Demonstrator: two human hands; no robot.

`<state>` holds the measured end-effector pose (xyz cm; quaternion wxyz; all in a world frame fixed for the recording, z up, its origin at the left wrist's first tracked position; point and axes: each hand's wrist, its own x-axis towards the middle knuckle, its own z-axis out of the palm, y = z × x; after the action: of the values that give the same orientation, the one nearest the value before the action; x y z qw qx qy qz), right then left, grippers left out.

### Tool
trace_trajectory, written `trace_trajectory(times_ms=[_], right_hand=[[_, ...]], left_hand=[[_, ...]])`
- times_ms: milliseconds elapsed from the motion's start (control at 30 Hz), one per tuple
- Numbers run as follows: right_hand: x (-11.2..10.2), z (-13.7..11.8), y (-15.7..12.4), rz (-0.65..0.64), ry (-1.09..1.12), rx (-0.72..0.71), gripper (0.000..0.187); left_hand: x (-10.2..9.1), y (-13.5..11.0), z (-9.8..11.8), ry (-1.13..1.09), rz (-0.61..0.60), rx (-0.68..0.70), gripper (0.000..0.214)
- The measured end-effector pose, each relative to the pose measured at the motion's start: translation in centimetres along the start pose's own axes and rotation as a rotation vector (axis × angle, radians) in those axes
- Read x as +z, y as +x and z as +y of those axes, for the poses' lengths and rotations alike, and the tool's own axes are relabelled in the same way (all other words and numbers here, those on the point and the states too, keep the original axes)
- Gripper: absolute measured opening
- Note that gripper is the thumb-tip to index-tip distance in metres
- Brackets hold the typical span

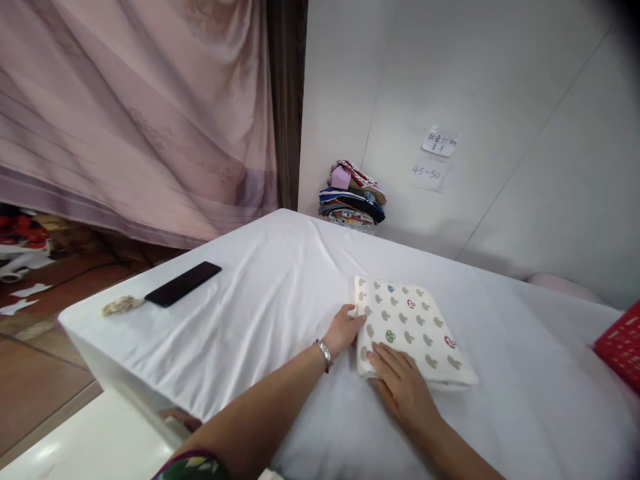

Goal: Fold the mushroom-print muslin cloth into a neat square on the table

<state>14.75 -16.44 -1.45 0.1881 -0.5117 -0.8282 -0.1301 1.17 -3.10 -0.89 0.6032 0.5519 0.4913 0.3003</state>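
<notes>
A folded white cloth (407, 320) printed with grey, green, blue and red mushroom shapes lies on the white-covered table. At its left edge, my left hand (345, 330) is closed on the layers, a silver bracelet at the wrist. My right hand (407, 387) rests on the near left corner; its fingers lie stretched out on the top layer, and its thumb is by the near edge. The underside of the cloth and the fingertips of my left hand are hidden.
A black phone (184, 283) with a fluffy pale strap charm (120, 305) lies at the table's left. Folded clothes (353, 197) are stacked by the wall at the far edge. A red basket (623, 347) stands at the right. A pink curtain (150, 113) hangs beyond.
</notes>
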Motion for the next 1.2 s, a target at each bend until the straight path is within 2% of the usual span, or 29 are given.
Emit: trace_trajectory(times_ms=[267,433,567,767,1033,1200], right_hand=[[0.4,-0.1,0.1,0.039,0.028,0.024,0.036],[0.4,-0.4,0.1,0.015,0.040,0.047,0.035],[0.7,-0.5,0.0,-0.011,0.048,0.077,0.040],[1.4,-0.2,-0.3,-0.023,0.046,0.089,0.047],[1.1,-0.6,0.1,-0.038,0.085,0.129,0.045],[0.4,-0.9,0.3,-0.035,0.103,0.149,0.044]], left_hand=[[0.0,6.3,3.5,0.049,0.131,-0.027,0.055],[1.1,9.8,5.1,0.073,0.216,-0.044,0.044],[1.6,11.3,5.2,0.076,0.236,-0.068,0.033],[1.6,12.1,4.4,0.106,0.276,-0.090,0.057],[2.0,11.5,5.0,0.297,0.292,-0.032,0.052],[1.8,9.4,5.7,0.540,0.304,0.139,0.041]])
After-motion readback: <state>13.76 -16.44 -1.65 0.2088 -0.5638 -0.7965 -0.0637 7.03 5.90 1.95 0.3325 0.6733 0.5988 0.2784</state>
